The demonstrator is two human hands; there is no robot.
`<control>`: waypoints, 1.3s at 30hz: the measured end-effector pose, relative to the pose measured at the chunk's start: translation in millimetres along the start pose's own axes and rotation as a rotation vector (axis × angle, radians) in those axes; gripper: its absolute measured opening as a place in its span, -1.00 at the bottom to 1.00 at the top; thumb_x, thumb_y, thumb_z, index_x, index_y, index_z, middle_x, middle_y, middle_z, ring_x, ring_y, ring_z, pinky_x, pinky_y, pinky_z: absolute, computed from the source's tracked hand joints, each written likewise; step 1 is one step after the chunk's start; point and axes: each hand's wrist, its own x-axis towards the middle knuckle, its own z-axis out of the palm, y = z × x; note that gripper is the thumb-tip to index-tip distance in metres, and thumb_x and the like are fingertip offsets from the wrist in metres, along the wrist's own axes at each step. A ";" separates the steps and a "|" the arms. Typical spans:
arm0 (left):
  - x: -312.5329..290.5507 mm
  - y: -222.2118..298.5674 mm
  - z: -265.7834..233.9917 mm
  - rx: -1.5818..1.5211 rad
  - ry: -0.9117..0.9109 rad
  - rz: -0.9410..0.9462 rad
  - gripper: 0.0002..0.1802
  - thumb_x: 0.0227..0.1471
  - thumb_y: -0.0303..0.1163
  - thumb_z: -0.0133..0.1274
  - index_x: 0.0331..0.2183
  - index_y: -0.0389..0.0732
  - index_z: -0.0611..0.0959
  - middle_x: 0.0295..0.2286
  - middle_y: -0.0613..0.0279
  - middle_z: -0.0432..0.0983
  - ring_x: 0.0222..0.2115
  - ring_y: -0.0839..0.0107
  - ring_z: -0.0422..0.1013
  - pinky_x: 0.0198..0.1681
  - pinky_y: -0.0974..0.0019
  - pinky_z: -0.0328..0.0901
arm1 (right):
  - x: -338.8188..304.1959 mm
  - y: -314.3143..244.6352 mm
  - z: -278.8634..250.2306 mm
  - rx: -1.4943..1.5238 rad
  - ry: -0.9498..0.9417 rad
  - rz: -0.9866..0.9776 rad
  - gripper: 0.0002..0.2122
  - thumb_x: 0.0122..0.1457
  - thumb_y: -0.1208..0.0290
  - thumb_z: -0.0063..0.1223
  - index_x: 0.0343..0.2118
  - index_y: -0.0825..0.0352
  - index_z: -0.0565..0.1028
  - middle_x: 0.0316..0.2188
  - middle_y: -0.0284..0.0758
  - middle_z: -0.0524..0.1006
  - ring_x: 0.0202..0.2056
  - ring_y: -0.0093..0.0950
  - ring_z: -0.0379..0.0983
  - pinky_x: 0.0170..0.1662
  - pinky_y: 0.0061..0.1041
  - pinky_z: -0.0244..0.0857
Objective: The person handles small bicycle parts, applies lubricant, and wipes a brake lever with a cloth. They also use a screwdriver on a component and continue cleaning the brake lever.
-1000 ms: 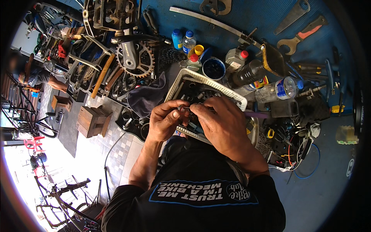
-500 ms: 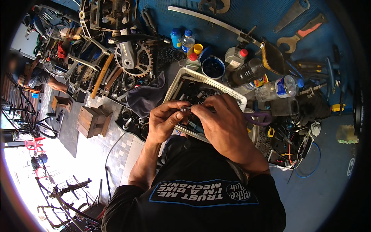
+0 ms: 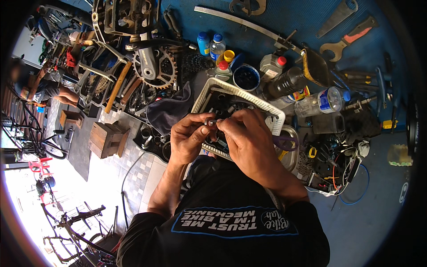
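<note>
Over the basket, my left hand (image 3: 188, 135) is closed in a pinch on a small metal part (image 3: 209, 122), mostly covered by the fingers. My right hand (image 3: 249, 135) is closed too, its thumb and fingertips right against that part. From beyond the outer side of my right hand sticks out a tool with a purple loop handle (image 3: 289, 143); its other end is hidden under the hand. Below both hands stands a cream plastic basket (image 3: 249, 94) holding several small dark and metal parts (image 3: 231, 108).
Behind the basket stand bottles (image 3: 217, 44), a dark blue tub (image 3: 246, 77) and a clear bottle (image 3: 322, 101). A metal bowl (image 3: 291, 160) sits at its right. Crank and chainring (image 3: 155, 69) lie at the left, above a wooden stool (image 3: 106, 140). A person (image 3: 42, 91) is at far left.
Both hands stay together at the small part; the right has turned slightly. The purple handle has swung left and nearer, showing more of the metal bowl.
</note>
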 end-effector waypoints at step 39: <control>1.5 -1.1 -2.6 0.008 -0.002 0.006 -0.58 0.16 -0.52 0.23 0.03 -0.44 0.56 -0.21 -0.02 0.65 -0.26 0.21 0.64 -0.13 0.19 0.55 | -2.6 17.5 13.3 0.453 0.063 0.110 -0.88 0.19 0.58 0.30 -0.23 0.30 0.61 -0.36 -0.41 0.51 -0.43 -0.66 0.39 -0.45 -0.63 0.22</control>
